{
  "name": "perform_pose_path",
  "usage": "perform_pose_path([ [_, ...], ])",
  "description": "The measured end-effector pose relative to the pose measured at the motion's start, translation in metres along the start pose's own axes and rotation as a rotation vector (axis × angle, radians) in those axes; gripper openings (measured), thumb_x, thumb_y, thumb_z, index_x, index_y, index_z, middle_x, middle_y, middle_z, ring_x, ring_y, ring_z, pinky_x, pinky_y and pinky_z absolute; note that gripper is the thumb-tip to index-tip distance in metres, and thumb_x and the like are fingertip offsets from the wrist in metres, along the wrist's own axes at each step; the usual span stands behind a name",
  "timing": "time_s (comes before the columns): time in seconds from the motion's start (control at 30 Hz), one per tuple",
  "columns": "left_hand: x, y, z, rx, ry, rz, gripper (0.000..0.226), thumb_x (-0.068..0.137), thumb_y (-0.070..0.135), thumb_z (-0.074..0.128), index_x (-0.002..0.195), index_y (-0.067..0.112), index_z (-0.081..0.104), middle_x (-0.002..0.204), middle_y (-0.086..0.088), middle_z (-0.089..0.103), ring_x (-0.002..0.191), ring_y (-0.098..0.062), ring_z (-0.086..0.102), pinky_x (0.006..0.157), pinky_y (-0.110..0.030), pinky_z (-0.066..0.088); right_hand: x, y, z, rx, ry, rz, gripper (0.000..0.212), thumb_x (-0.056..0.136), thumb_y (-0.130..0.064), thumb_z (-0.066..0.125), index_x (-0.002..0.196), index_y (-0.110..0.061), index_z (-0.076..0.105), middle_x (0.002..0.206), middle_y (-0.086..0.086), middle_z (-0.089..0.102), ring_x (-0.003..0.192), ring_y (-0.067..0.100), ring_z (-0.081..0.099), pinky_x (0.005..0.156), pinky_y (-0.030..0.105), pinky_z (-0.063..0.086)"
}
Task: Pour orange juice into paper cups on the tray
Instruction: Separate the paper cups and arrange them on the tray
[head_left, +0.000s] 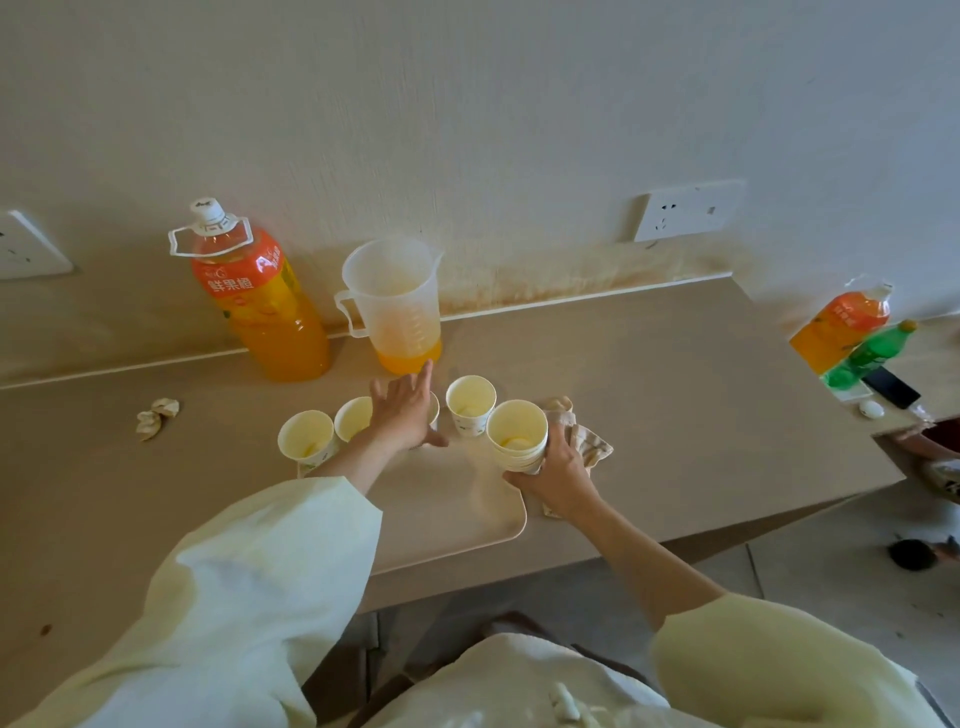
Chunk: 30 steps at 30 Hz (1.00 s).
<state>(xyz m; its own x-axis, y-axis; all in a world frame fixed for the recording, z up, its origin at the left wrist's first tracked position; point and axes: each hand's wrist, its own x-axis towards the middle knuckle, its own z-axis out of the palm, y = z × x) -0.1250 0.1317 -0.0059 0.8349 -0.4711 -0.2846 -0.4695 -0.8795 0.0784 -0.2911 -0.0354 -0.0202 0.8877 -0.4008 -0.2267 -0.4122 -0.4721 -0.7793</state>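
Orange juice bottle (260, 306) and near-empty plastic jug (395, 306) stand behind tray (467, 514) on table (675, 389). Left grip (405, 410), fingers spread, partly hides one of the paper cups (470, 405). Right grip (558, 470) curls round cup stack (517, 434). Crumpled tissue (156, 415) left, cloth (589, 441) right.

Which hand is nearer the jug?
Left. The left hand reaches just below the jug, fingertips almost at its base; the right hand grips the cup stack farther right.
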Motion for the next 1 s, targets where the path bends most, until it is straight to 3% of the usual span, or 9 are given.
perform_pose_path([
  [0.23,-0.004,-0.016,0.007,-0.041,-0.026,-0.037,0.084,0.083,0.044,0.066,0.146,0.014,0.018,0.147,-0.011,0.032,0.138,-0.028,0.028,0.112,-0.052,0.008,-0.003,-0.008,0.005,-0.027,-0.022,0.01,0.081,0.071,-0.021,0.085,0.136,-0.007,0.04,0.127,0.008,0.051,0.118,0.025,0.049,0.088,0.025,0.035],
  [0.43,-0.002,-0.009,0.009,-0.033,0.057,-0.004,0.068,0.085,0.043,0.065,0.136,0.014,0.031,0.141,-0.007,0.037,0.134,-0.025,0.034,0.111,-0.051,0.012,-0.006,-0.013,0.004,-0.023,-0.027,0.006,0.079,0.072,-0.021,0.085,0.135,-0.006,0.04,0.121,0.007,0.055,0.114,0.026,0.054,0.089,0.028,0.04],
  [0.67,-0.004,-0.014,0.013,-0.068,0.049,-0.019,0.073,0.086,0.045,0.062,0.141,0.015,0.026,0.145,-0.006,0.032,0.136,-0.024,0.032,0.112,-0.052,0.007,-0.013,-0.015,0.001,-0.018,-0.031,-0.035,0.075,0.075,-0.018,0.082,0.135,-0.009,0.04,0.112,-0.007,0.039,0.103,0.012,0.038,0.081,0.016,0.026],
  [0.8,-0.007,-0.015,0.014,-0.083,0.049,-0.029,0.075,0.087,0.046,0.061,0.143,0.015,0.023,0.145,-0.007,0.032,0.137,-0.023,0.029,0.113,-0.051,0.006,-0.012,-0.017,0.005,-0.009,-0.029,-0.029,0.078,0.072,-0.019,0.085,0.135,-0.008,0.04,0.11,-0.006,0.044,0.105,0.018,0.05,0.083,0.018,0.031],
  [0.87,-0.007,-0.014,0.015,-0.092,0.045,-0.036,0.078,0.086,0.046,0.062,0.145,0.015,0.02,0.146,-0.008,0.031,0.138,-0.023,0.028,0.113,-0.053,0.005,-0.013,-0.017,0.005,-0.015,-0.022,-0.038,0.079,0.071,-0.019,0.085,0.136,-0.008,0.04,0.109,-0.006,0.043,0.102,0.014,0.047,0.084,0.018,0.032],
  [1.0,-0.01,-0.014,0.013,-0.122,0.037,-0.032,0.105,0.08,0.048,0.069,0.151,0.014,0.001,0.154,-0.01,0.02,0.144,-0.024,0.017,0.113,-0.056,-0.003,-0.012,-0.017,0.006,-0.032,-0.021,-0.05,0.079,0.072,-0.02,0.085,0.135,-0.008,0.04,0.109,-0.006,0.042,0.101,0.014,0.045,0.089,0.023,0.037],
])
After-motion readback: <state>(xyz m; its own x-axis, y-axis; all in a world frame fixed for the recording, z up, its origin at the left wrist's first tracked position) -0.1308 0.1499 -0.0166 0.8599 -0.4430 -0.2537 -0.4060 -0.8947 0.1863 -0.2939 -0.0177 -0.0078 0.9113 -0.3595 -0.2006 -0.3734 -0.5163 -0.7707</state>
